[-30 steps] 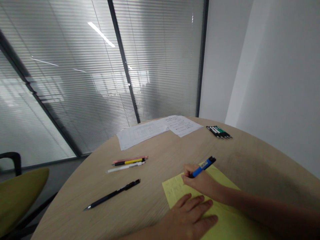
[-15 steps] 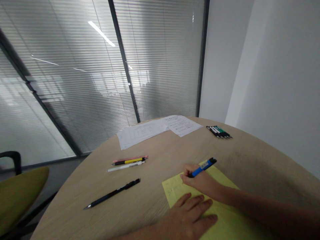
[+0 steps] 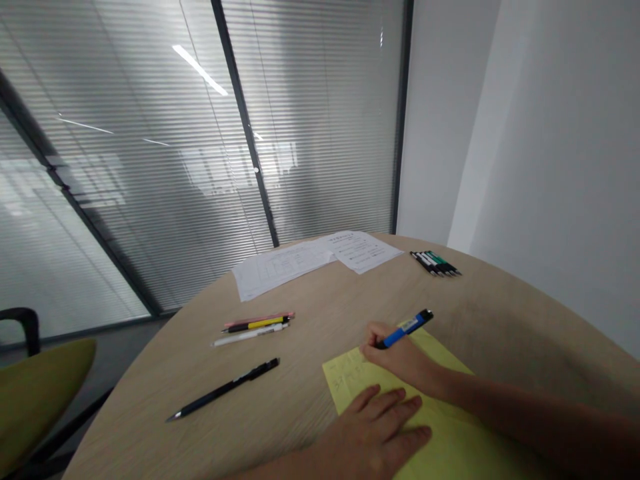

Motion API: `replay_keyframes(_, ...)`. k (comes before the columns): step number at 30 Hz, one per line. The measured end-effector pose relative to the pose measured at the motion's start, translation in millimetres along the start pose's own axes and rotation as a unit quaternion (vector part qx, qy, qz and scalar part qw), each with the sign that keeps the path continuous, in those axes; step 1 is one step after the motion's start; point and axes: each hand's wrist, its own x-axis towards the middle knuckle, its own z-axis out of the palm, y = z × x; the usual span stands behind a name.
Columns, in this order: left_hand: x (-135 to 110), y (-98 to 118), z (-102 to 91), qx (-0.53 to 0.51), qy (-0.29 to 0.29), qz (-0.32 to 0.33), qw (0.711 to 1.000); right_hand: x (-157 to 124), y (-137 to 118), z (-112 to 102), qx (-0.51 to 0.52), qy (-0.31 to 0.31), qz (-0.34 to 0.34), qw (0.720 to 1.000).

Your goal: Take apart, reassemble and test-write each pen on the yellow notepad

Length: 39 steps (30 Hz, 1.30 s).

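Observation:
A blue mechanical pencil (image 3: 406,329) with a black end is pinched in my right hand (image 3: 400,360), its upper end leaning to the right. Its tip is hidden behind the fingers. Under that hand lies a sheet of yellow paper (image 3: 453,443) with faint grey handwriting near its upper left corner. My left hand (image 3: 375,433) rests flat on the sheet's left part, fingers spread, holding nothing. Left of the sheet, a black mechanical pencil (image 3: 225,390) lies slanted on the table.
The round wooden table (image 3: 310,373) bears a pink, a yellow-black (image 3: 257,324) and a white pencil (image 3: 250,334) side by side. White printed sheets (image 3: 285,267) overlap at the far edge. Several black, white and green pencils (image 3: 435,263) lie together far right. A green chair (image 3: 45,373) stands left.
The view has shifted slightly. My right hand with the blue mechanical pencil has moved only a little near the paper's top edge; my left hand stays flat on the sheet.

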Motion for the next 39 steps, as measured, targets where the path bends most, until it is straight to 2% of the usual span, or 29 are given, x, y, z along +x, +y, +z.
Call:
replay_keyframes(3, 0, 0, -3.2, 0.012, 0.015, 0.004, 1.0, 2, -4, -5, 0.088, -0.005, 0.03, 0.996)
replay_keyframes(9, -2, -3, 12.2, 0.061, 0.071, 0.025, 0.995, 17, 1, -20, 0.22, -0.073, 0.035, 0.972)
replay_keyframes(13, -3, -8, 23.3, 0.088, 0.092, 0.038, 0.991, 32, 4, -38, 0.243, -0.049, 0.045, 0.968)
replay_keyframes(17, -4, -13, 44.3, 0.113, 0.15, 0.051, 0.981, 39, -8, -55, 0.24, -0.01, 0.085, 0.967)
replay_keyframes(19, -5, -15, 54.9, 0.12, 0.17, 0.047, 0.977, 40, -15, -62, 0.251, -0.01, 0.09, 0.964)
replay_keyframes(24, -8, -18, 64.8, 0.122, 0.163, 0.045, 0.978, 47, -14, -72, 0.221, -0.002, 0.071, 0.973)
replay_keyframes(29, -8, -19, 62.2, 0.124, 0.198, 0.038, 0.972, 54, -4, -82, 0.243, 0.006, 0.063, 0.968)
replay_keyframes(39, -7, -18, 59.2, 0.104, 0.14, 0.034, 0.984, 62, 7, -84, 0.24, 0.042, 0.042, 0.969)
